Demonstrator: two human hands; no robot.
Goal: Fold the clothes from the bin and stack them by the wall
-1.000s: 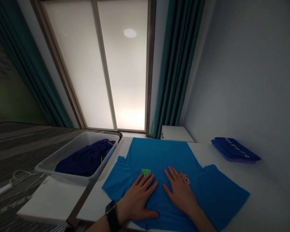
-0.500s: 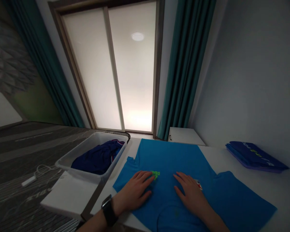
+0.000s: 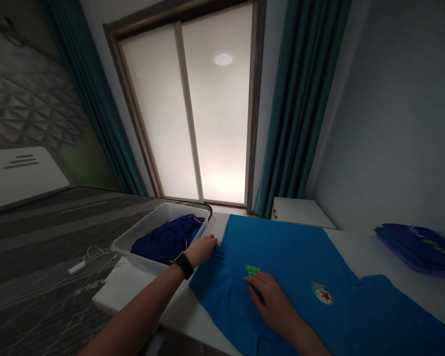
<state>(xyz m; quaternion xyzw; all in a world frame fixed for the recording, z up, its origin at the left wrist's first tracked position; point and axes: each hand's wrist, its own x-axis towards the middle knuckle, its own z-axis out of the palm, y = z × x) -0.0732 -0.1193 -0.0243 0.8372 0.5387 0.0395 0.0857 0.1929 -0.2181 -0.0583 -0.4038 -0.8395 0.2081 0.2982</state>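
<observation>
A bright blue T-shirt [image 3: 282,247] lies spread on a white table, with a green print and a round badge bearing a red star on its chest. My left hand [image 3: 203,249], a black watch on its wrist, is closed at the shirt's left sleeve edge, beside the tub. Its fingertips are partly hidden, but they appear to pinch the fabric. On the chest near the green print rests my right hand [image 3: 276,304], thumb apart from the fingers, holding nothing. The shirt's lower right part runs out of view.
A translucent plastic tub [image 3: 124,242] holding dark blue clothes [image 3: 166,240] stands left of the shirt. Folded blue garments [image 3: 417,247] are stacked at the right. A white cabinet [image 3: 300,210] is behind the table. A white power strip [image 3: 77,267] with a cord lies at the left.
My left hand has moved from the chest up and left to the sleeve edge and closed there. My right hand has shifted left towards the green print, uncovering the star badge. The view has turned slightly left.
</observation>
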